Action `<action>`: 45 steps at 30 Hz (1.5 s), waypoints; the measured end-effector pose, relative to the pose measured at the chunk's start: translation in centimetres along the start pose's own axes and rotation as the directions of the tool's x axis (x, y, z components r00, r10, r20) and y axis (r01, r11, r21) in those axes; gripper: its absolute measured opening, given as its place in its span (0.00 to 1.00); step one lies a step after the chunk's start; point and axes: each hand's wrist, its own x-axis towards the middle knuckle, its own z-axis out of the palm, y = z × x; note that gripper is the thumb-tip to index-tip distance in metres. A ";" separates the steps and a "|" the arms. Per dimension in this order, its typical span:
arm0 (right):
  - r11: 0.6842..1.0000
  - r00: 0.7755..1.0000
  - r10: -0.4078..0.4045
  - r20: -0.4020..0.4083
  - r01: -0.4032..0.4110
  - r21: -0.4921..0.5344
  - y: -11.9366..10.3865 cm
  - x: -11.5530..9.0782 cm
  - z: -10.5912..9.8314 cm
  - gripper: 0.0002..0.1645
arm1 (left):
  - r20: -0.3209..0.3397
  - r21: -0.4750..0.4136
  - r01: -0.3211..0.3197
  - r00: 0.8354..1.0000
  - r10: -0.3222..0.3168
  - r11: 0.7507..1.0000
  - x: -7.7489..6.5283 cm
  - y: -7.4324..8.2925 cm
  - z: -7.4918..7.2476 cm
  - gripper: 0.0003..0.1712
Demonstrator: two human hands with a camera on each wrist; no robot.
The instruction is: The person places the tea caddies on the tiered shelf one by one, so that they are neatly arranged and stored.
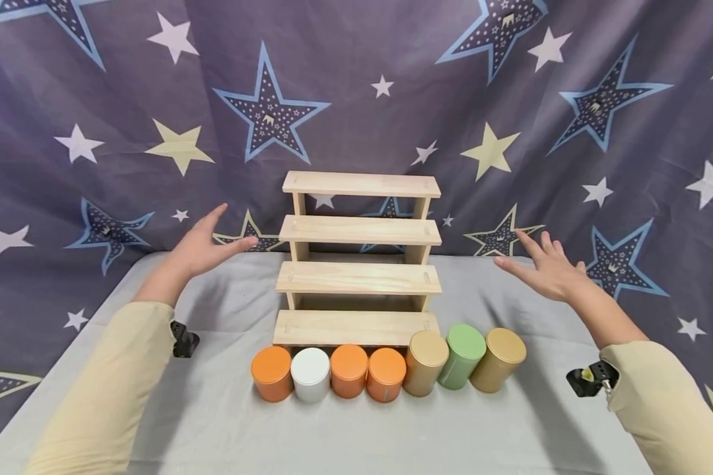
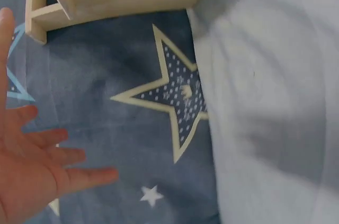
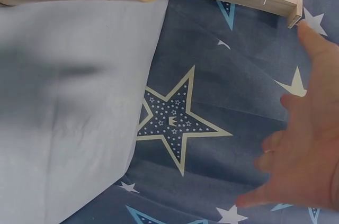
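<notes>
My left hand [image 1: 204, 245] hovers over the table to the left of a stepped wooden shelf [image 1: 358, 278], fingers spread and nothing in them. On the shelf's other side my right hand [image 1: 548, 269] is raised in the same way, palm inward and fingers apart. Along the shelf's foot stands a row of round lidded canisters: an orange canister [image 1: 272, 374], a white canister [image 1: 311, 375], two more orange ones, a gold canister [image 1: 426, 363], a green canister [image 1: 462, 356] and another gold canister [image 1: 498, 360] at the right end. Both wrist views show bare, spread fingers.
A grey-white cloth [image 1: 356, 439] covers the table. Directly behind the shelf hangs a dark curtain [image 1: 356, 86] with printed stars. Each forearm carries a small black wrist camera [image 1: 184, 339] near the sleeve's cuff. The shelf has several tiers rising toward the back.
</notes>
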 end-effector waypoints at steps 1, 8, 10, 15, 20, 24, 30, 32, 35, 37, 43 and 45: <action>1.000 1.000 -0.008 0.005 0.008 0.020 0.0 0.0 0.0 0.53 | -0.008 -0.034 -0.004 1.000 0.004 0.999 0.1 0.0 0.2 0.62; 0.981 0.993 -0.115 0.030 0.109 0.158 0.3 -0.3 0.7 0.50 | -0.022 -0.248 -0.002 1.000 -0.003 0.969 0.7 0.4 1.8 0.61; 0.974 0.989 -0.139 0.050 0.127 0.188 0.3 -0.5 0.9 0.48 | -0.025 -0.296 -0.006 1.000 -0.001 0.955 0.8 0.5 2.3 0.60; 0.948 0.978 -0.192 0.086 0.162 0.276 0.7 -1.2 1.1 0.45 | -0.022 -0.426 -0.020 1.000 0.012 0.905 1.3 1.1 3.6 0.56; 0.912 0.963 -0.249 0.108 0.195 0.360 1.0 -1.8 1.6 0.42 | -0.008 -0.530 -0.010 1.000 0.006 0.848 1.8 1.7 4.8 0.53; 0.901 0.947 -0.292 0.134 0.225 0.372 1.1 -2.4 2.6 0.41 | 0.007 -0.574 -0.006 1.000 0.013 0.819 2.3 2.1 5.8 0.51; 0.884 0.920 -0.366 0.141 0.297 0.360 1.0 -3.5 3.8 0.39 | 0.025 -0.628 0.002 1.000 0.017 0.778 2.7 2.7 6.8 0.50; 0.874 0.908 -0.397 0.137 0.329 0.357 0.9 -3.9 4.1 0.39 | 0.019 -0.638 -0.003 1.000 0.019 0.770 2.9 2.8 7.1 0.50; 0.860 0.887 -0.438 0.148 0.365 0.358 0.8 -4.4 4.5 0.40 | 0.016 -0.645 -0.004 1.000 0.018 0.764 3.1 3.1 7.5 0.50; 0.849 0.874 -0.459 0.157 0.380 0.366 0.8 -4.7 4.8 0.41 | 0.017 -0.647 -0.005 1.000 0.020 0.762 3.3 3.3 7.8 0.50; 0.805 0.849 -0.505 0.154 0.399 0.439 1.7 -5.6 6.6 0.44 | 0.027 -0.671 0.022 1.000 -0.005 0.741 3.5 3.6 8.2 0.49; 0.781 0.843 -0.518 0.145 0.397 0.482 2.0 -5.7 7.2 0.45 | 0.026 -0.684 0.028 1.000 -0.014 0.729 3.5 3.7 8.3 0.48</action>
